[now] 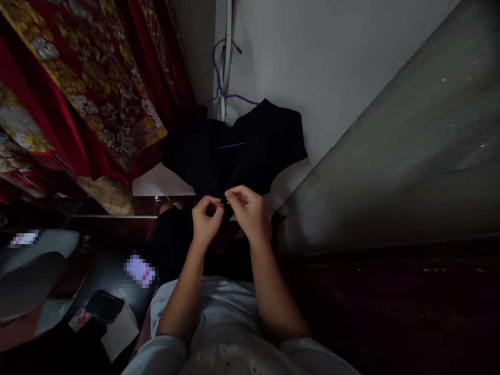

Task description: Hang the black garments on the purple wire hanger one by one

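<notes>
A dark short-sleeved garment (pixel 255 140) hangs in front of me on a thin purple hanger (pixel 240 97), whose hook loops over a pole. My left hand (pixel 208 217) pinches at the garment's lower front, thumb and forefinger forming a ring. Just beside it, my right hand (pixel 247 208) is closed in a pinch on the same dark cloth, its fingertips close to the left ones. Between the two hands the fabric is too dark to make out any button or seam.
Red embroidered hangings (pixel 113 99) fill the upper left. A pale sheet-covered surface (pixel 398 156) slopes along the right. On the left, a dark seat or table (pixel 113 260) holds a phone-like object (pixel 103 306) and papers. A white pole (pixel 223 62) stands against the wall.
</notes>
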`<state>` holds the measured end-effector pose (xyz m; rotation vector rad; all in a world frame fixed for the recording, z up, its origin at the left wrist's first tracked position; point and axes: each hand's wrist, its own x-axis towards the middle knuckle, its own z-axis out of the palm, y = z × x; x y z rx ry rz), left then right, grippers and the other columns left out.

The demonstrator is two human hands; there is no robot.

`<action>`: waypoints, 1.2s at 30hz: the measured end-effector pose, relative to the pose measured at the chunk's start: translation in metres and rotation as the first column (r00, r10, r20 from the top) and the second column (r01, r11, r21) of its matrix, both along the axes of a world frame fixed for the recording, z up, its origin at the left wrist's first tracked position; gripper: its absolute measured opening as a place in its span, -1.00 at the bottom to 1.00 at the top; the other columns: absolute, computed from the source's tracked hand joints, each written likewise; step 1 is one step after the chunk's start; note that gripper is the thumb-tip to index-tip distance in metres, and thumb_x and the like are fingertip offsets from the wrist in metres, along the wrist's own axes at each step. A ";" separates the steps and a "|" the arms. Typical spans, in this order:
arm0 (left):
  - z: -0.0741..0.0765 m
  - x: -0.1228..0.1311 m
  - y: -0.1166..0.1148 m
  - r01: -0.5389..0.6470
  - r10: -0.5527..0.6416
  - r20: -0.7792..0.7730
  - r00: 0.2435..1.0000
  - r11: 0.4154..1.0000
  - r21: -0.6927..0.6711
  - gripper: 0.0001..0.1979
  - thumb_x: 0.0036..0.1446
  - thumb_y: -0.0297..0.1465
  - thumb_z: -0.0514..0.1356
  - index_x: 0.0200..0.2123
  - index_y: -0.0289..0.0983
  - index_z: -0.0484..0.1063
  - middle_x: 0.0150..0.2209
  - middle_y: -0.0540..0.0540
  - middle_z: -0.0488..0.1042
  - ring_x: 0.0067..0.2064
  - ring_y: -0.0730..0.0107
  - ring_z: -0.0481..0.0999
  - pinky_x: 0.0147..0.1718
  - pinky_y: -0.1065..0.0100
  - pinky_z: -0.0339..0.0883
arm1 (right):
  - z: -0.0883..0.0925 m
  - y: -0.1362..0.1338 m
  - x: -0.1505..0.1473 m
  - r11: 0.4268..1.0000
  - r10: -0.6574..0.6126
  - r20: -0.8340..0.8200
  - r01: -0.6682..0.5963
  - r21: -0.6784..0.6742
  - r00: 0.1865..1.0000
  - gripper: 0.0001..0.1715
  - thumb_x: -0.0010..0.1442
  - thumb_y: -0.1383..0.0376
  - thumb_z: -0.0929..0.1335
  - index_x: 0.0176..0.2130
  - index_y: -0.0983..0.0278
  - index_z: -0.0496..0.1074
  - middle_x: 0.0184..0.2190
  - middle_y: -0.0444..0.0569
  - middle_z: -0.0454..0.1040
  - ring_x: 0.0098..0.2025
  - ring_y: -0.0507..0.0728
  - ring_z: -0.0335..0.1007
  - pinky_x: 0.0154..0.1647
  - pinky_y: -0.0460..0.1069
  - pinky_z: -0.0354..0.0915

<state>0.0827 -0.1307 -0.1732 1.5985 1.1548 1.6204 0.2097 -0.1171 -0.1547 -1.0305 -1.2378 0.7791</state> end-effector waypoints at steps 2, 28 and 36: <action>0.001 0.001 0.000 -0.021 0.021 0.004 1.000 1.000 -0.019 -0.97 0.11 -0.49 0.23 -0.37 -0.27 0.44 -0.43 0.03 0.45 -0.37 0.43 0.43 -0.30 0.43 0.29 | -0.004 0.001 -0.004 1.000 0.016 -0.006 -0.016 -0.003 1.000 -0.73 0.19 0.09 0.44 -0.35 0.24 0.50 -0.44 -0.07 0.53 -0.38 0.10 0.48 -0.34 -0.02 0.37; -0.004 0.018 0.033 0.116 -0.151 -0.208 0.966 0.978 -0.171 -0.86 -0.03 -0.45 0.16 -0.50 -0.22 0.20 -0.57 0.07 0.23 -0.51 0.45 0.22 -0.47 0.41 0.02 | 0.069 0.142 0.038 0.893 -0.177 0.402 -0.025 0.449 0.898 -0.62 0.41 -0.02 0.29 -0.23 0.21 0.41 -0.32 -0.03 0.45 -0.24 0.13 0.42 -0.11 0.04 0.37; 0.019 0.025 0.030 0.276 -0.247 -0.784 0.570 0.956 -0.100 -0.90 0.05 -0.49 0.21 -0.42 -0.20 0.33 -0.41 -0.10 0.45 -0.36 0.21 0.44 -0.37 0.31 0.18 | 0.111 0.184 0.058 0.842 -0.196 0.411 -0.062 0.536 0.890 -0.60 0.45 -0.04 0.27 -0.18 0.22 0.40 -0.26 -0.01 0.42 -0.09 0.17 0.45 0.01 0.09 0.40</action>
